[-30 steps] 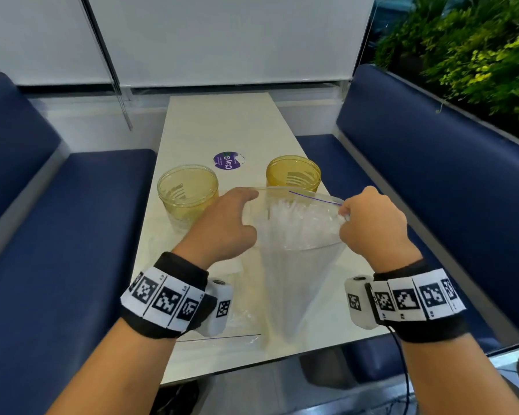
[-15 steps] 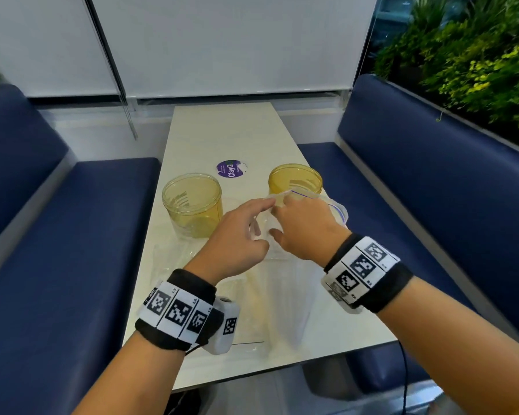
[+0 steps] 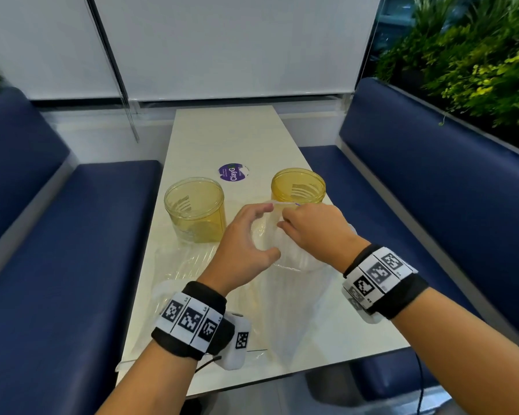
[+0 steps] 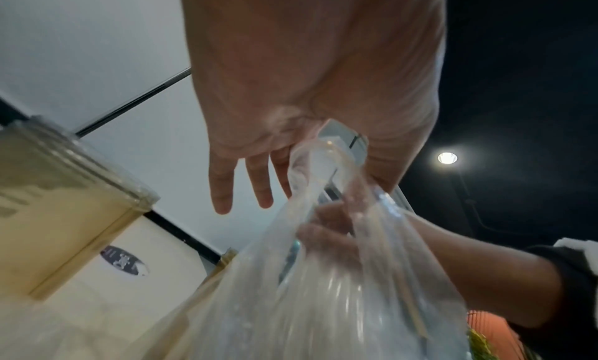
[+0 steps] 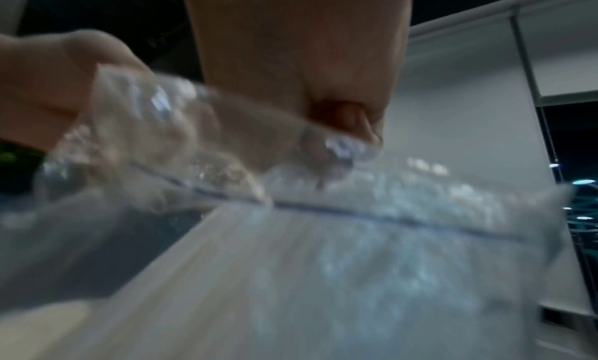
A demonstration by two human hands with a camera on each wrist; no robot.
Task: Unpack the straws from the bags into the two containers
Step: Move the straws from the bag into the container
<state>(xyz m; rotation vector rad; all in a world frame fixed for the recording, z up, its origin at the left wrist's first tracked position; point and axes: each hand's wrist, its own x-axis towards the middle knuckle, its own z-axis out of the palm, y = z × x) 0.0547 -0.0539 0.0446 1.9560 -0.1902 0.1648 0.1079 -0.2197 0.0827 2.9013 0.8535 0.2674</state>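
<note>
A clear zip bag point(image 3: 294, 298) holding white straws point(image 3: 301, 260) stands upright on the table, in front of two yellow see-through containers point(image 3: 194, 211) point(image 3: 297, 187). My left hand point(image 3: 249, 235) holds the bag's top from the left, thumb and forefinger curved round it; its other fingers point(image 4: 220, 186) are straight. My right hand point(image 3: 309, 229) comes from the right with fingers curled into the bag's mouth. They show through the plastic point(image 4: 327, 237). Whether they touch straws is hidden. The right wrist view is blurred, with the bag rim point(image 5: 226, 125) across the palm.
A second clear bag point(image 3: 183, 265) lies flat on the white table point(image 3: 222, 133), in front of the left container. A purple sticker point(image 3: 232, 172) sits behind the containers. Blue benches point(image 3: 72, 235) flank the table; its near edge point(image 3: 282, 381) is close.
My right hand let go of the bag's right corner and moved left to the middle of its mouth, fingers dipping in. The left hand kept its hold. The mouth is less stretched.
</note>
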